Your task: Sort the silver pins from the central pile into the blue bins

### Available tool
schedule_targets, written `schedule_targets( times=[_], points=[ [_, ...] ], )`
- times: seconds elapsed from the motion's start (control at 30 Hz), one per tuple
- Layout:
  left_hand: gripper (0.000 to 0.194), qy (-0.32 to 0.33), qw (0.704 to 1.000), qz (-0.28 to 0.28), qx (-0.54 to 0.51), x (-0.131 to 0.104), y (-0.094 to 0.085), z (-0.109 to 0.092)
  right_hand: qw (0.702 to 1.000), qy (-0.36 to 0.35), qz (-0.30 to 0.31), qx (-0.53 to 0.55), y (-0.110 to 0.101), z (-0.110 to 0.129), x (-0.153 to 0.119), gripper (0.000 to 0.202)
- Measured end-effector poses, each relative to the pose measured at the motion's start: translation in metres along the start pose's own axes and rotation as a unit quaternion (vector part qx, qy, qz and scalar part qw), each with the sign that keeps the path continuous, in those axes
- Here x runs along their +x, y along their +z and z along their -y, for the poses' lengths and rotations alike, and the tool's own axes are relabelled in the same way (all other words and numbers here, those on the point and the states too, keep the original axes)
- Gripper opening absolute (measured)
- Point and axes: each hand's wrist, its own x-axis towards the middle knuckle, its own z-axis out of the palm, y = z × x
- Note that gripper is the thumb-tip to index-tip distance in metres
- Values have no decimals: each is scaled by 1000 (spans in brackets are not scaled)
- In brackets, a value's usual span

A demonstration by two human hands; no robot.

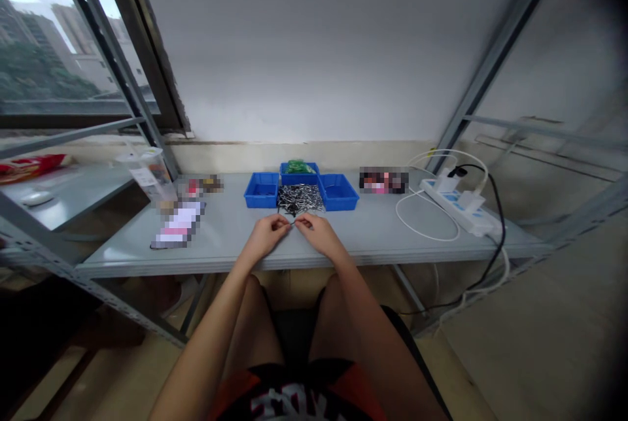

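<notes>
Between metal pile [305, 197] and table edge [196, 268], both hands [267, 235] [316, 233] pinch something thin [293, 222]

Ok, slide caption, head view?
Left hand and right hand pinch a small piece before loose metallic parts and blue bins.

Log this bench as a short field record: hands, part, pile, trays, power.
left hand: left hand, fingertips pinched
right hand: right hand, fingertips pinched
held: thin piece between both hands; too small to identify
pile: small metal parts, heaped just beyond the hands
trays: three blue; left tray and right tray flank the pile, back tray behind it
back tray contents: green material
power: white strip at right, adapters plugged in
</notes>
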Motion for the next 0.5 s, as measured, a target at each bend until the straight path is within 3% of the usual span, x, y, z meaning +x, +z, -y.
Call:
schedule_targets(
  times=[0.5],
  points=[
    [28,-21,999,-22,-10,2,1,2,1000,-3,11,24,-1,-2,-1,14]
  ],
)
